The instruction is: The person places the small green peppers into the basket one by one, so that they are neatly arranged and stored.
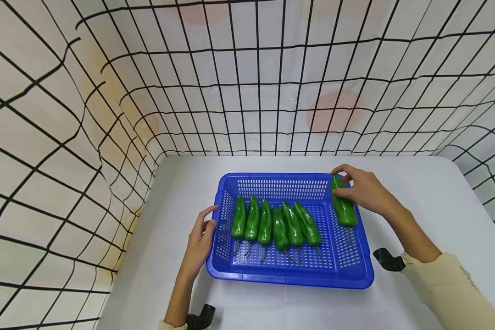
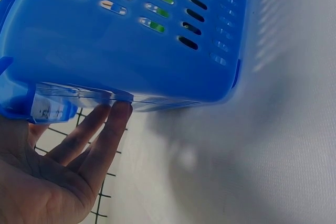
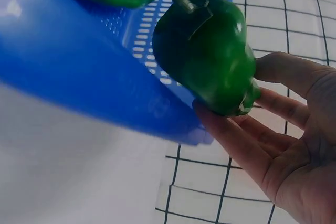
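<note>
In the head view, my right hand [image 1: 364,188] pinches a long green pepper [image 1: 343,211] over the right end of the blue plastic basket [image 1: 288,278]. The pepper's stem points toward me; the right wrist view shows its broad stem end and the fingers [image 3: 236,142] along its side. My left hand [image 1: 201,236] touches the basket's left side from outside. In the left wrist view its fingers [image 2: 107,142] reach the wall below the rim, the thumb partly hidden. Several more green peppers [image 1: 265,224] lie side by side in the basket, stems toward me.
The basket stands on a white table [image 1: 164,192]. Black wire grid [image 1: 257,87] rises behind it and at both sides, with white sheeting beyond. A black wrist device [image 1: 389,260] sits by the right forearm, another [image 1: 201,317] by the left.
</note>
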Demonstrator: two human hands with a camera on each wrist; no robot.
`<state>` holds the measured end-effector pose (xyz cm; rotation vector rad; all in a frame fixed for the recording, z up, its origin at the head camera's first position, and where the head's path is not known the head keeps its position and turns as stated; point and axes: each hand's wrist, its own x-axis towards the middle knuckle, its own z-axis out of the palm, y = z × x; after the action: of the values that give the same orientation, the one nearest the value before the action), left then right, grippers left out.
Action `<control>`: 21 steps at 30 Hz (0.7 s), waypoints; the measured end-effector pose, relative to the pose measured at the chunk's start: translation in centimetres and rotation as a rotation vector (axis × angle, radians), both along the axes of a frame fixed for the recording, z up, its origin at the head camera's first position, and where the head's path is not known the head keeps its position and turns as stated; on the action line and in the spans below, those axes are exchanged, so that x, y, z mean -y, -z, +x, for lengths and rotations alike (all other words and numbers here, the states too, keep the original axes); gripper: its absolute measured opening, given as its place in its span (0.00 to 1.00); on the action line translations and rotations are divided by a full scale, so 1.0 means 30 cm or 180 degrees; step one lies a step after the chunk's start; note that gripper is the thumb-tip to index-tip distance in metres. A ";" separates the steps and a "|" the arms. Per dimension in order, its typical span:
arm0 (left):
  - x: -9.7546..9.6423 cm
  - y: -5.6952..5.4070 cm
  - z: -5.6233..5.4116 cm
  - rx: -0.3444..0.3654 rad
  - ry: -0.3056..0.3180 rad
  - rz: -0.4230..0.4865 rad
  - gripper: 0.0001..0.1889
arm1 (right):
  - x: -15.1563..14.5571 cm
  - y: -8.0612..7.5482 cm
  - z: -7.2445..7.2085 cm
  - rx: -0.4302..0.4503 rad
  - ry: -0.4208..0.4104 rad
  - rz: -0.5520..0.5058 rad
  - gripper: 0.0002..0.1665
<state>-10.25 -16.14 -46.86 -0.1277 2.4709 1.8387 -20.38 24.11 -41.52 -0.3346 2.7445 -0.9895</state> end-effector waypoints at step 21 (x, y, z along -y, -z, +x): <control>-0.003 -0.001 0.000 0.0019 -0.0043 0.0002 0.21 | 0.148 0.077 -0.017 0.0181 -0.0376 0.0513 0.26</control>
<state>-10.26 -16.05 -46.84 -0.1499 2.4716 1.8416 -20.90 19.68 -43.82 -0.4285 2.6960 -0.7320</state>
